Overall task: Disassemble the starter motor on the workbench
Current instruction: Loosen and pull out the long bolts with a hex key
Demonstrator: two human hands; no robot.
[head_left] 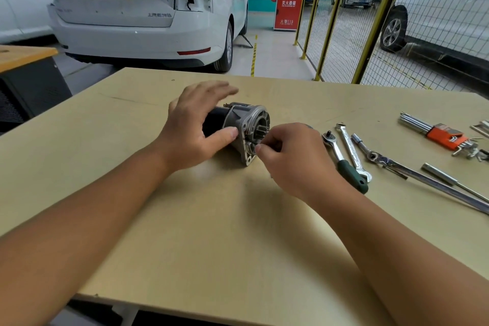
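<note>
The starter motor (244,124) lies on its side in the middle of the workbench (238,219), its black body to the left and its silver nose housing facing right. My left hand (195,124) reaches over the black body, thumb against the housing flange, fingers spread and blurred above it. My right hand (291,156) is at the housing's face, its fingertips pinching a thin dark bolt (258,141) that sticks out of the flange.
To the right lie a green-handled ratchet (344,160), a combination spanner (353,151), a long ratchet with extension (412,172), a socket bar (447,180) and an orange hex key set (442,135). A white car (148,8) and a yellow mesh fence (344,21) stand behind the bench.
</note>
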